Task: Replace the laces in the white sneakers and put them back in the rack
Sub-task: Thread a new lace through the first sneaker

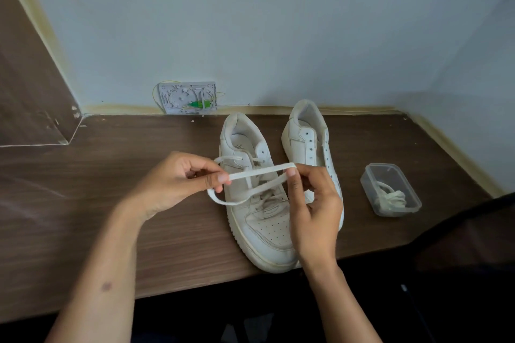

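Two white sneakers stood on the one wooden table [111, 175]: the laced sneaker [259, 234] on the left and the unlaced sneaker [306, 142] to its right. Two hands were in view, the left hand [172, 184] and the right hand [315, 217], and between them ran one flat white lace [259, 172]. There was one clear plastic tub [390, 189], and in it one bundle of lace [391, 199]; how many laces made it up I could not tell. One wall box [188, 97] sat on the wall.

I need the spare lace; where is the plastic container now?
The plastic container sits on the desk, right of the unlaced sneaker.
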The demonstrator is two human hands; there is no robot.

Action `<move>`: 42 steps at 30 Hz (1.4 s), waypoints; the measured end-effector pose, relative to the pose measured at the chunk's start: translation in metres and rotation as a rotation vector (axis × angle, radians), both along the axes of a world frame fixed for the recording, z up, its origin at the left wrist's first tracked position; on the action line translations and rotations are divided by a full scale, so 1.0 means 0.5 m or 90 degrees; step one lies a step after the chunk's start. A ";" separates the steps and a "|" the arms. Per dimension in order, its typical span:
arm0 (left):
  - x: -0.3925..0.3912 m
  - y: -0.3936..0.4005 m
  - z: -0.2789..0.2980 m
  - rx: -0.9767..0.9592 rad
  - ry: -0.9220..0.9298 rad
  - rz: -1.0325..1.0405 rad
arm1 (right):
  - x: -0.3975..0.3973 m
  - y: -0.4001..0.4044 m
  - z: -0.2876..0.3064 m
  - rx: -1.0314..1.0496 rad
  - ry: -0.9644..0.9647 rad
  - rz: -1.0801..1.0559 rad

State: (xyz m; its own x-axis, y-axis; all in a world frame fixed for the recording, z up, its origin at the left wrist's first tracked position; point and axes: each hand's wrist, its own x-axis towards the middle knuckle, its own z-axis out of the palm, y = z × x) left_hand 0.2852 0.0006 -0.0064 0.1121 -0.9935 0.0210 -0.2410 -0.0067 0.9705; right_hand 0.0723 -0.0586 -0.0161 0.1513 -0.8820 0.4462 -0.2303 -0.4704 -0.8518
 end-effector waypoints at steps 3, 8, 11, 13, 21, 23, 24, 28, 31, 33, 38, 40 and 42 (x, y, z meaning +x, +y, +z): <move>0.008 -0.002 -0.005 -0.001 0.000 0.022 | -0.004 -0.003 0.003 0.003 -0.023 -0.032; 0.009 -0.002 -0.003 -0.021 0.030 0.027 | -0.007 -0.013 0.000 0.032 -0.037 -0.083; 0.012 0.003 -0.003 -0.053 0.102 0.013 | -0.011 -0.020 -0.001 0.056 -0.051 -0.111; 0.017 0.004 -0.006 -0.076 0.155 0.016 | -0.013 -0.026 -0.004 0.074 -0.059 -0.133; 0.019 -0.007 -0.011 -0.137 0.275 0.040 | -0.014 -0.032 -0.009 0.066 -0.068 -0.152; 0.017 -0.008 -0.014 -0.130 0.240 0.050 | -0.013 -0.031 -0.009 0.054 -0.076 -0.152; 0.016 -0.008 -0.014 -0.121 0.210 0.052 | -0.013 -0.032 -0.008 0.048 -0.078 -0.149; 0.020 -0.008 -0.025 -0.033 -0.011 0.050 | -0.011 -0.032 -0.005 0.014 -0.073 -0.130; 0.013 -0.015 -0.037 -0.007 -0.114 0.101 | -0.011 -0.026 -0.006 -0.038 -0.025 -0.091; -0.004 -0.023 -0.031 -0.087 -0.105 0.139 | -0.008 -0.022 -0.009 -0.100 0.038 -0.050; -0.074 -0.052 -0.017 -0.221 -0.169 0.075 | 0.010 -0.021 -0.035 -0.253 0.208 0.004; -0.094 -0.064 -0.025 -0.261 -0.228 0.091 | 0.012 -0.019 -0.041 -0.269 0.217 0.000; -0.100 -0.074 -0.027 -0.280 -0.240 0.119 | 0.010 -0.019 -0.043 -0.260 0.189 0.005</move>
